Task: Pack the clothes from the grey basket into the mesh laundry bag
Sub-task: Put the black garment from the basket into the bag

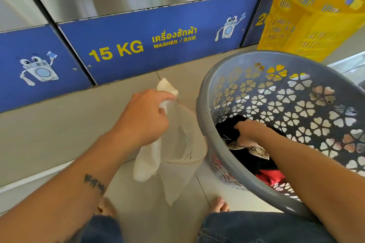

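The grey basket (256, 61) stands at the right, tilted toward me, with flower-shaped holes in its wall. Inside lie black clothes (231, 126), a pale printed piece (258, 151) and a red garment (270, 176). My right hand (247, 129) reaches into the basket and grips the black clothes. My left hand (146, 114) holds up the white mesh laundry bag (177, 156) by its bunched rim, left of the basket. The bag hangs down limp with its mouth partly open toward the basket.
A yellow plastic basket (308, 17) stands behind the grey one at the upper right. Blue washer panels (138, 45) run along the back. Beige floor tiles (59, 120) lie below. My bare feet (219, 205) and jeans-clad knees show at the bottom.
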Available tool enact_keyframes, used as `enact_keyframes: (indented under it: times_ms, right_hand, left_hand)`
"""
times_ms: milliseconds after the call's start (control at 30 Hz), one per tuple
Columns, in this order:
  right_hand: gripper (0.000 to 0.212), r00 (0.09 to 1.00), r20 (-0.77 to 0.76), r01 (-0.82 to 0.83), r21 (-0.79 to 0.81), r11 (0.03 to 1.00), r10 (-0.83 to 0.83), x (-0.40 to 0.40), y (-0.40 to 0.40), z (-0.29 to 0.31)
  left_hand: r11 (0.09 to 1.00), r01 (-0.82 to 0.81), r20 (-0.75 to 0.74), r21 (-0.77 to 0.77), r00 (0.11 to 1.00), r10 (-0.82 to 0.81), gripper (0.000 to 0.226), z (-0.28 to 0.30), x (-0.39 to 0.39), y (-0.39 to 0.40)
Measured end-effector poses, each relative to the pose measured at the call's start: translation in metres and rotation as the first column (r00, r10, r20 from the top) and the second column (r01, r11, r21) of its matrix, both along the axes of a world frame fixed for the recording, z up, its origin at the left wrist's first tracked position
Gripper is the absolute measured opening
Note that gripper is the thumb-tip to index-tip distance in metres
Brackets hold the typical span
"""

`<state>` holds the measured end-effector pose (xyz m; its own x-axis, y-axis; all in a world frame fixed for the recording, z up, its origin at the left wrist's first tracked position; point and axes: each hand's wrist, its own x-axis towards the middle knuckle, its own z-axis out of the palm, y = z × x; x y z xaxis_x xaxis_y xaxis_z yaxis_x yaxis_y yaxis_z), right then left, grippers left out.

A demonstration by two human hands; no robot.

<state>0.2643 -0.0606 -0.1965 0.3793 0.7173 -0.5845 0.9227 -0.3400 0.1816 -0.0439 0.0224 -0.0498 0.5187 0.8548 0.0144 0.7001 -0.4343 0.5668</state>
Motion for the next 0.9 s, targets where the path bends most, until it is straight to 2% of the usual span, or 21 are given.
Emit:
enact_keyframes:
  times_ms: [100, 267, 367, 467, 567, 633, 700, 767, 833, 900]
  right_hand:
    - [0.056, 0.992, -0.119, 0.055, 0.089, 0.995, -0.044, -0.003, 0.005, 0.036]
    - [0.016, 0.924, -0.379, 0.186, 0.349, 0.919, -0.043, -0.014, -0.002, 0.118]
    - [0.020, 0.873, -0.488, 0.313, 0.549, 0.775, -0.006, -0.026, -0.020, 0.168]
    - [0.026, 0.799, -0.591, 0.424, 0.687, 0.590, 0.114, -0.047, -0.043, 0.216]
    - [0.018, 0.690, -0.674, 0.564, 0.729, 0.389, 0.263, -0.076, -0.060, 0.253]
    - [0.019, 0.637, -0.691, 0.610, 0.723, 0.324, 0.342, -0.101, -0.065, 0.265]
    - [0.013, 0.665, -0.637, 0.517, 0.769, 0.376, 0.389, -0.133, -0.063, 0.263]
    - [0.015, 0.770, -0.472, 0.238, 0.837, 0.493, 0.429, -0.160, -0.060, 0.244]
    - [0.023, 0.866, -0.233, -0.089, 0.798, 0.595, 0.442, -0.181, -0.055, 0.220]
    - [0.031, 0.879, -0.068, -0.279, 0.729, 0.625, 0.471, -0.193, -0.051, 0.203]
  left_hand:
    - [0.999, 0.041, -0.013, 0.009, 0.999, -0.041, 0.050, 0.014, 0.000, -0.003]
    - [0.998, 0.033, 0.014, 0.045, 0.999, -0.033, 0.047, 0.039, -0.008, -0.009]
    - [0.996, 0.012, 0.053, 0.088, 0.998, -0.016, 0.045, 0.051, -0.011, -0.015]
    - [0.994, 0.003, 0.111, 0.105, 0.994, -0.015, 0.044, 0.060, -0.014, -0.022]
    - [0.995, -0.013, 0.154, 0.100, 0.988, -0.003, 0.045, 0.064, -0.018, -0.026]
    - [0.998, -0.034, 0.202, 0.061, 0.979, 0.021, 0.047, 0.067, -0.022, -0.029]
    - [0.999, -0.039, 0.271, 0.021, 0.962, 0.032, 0.047, 0.070, -0.026, -0.031]
    - [0.999, -0.051, 0.311, 0.002, 0.949, 0.048, 0.047, 0.072, -0.033, -0.030]
    - [0.996, -0.089, 0.265, -0.005, 0.960, 0.088, 0.047, 0.072, -0.041, -0.028]
    - [0.992, -0.123, 0.239, -0.012, 0.963, 0.123, 0.047, 0.070, -0.048, -0.026]
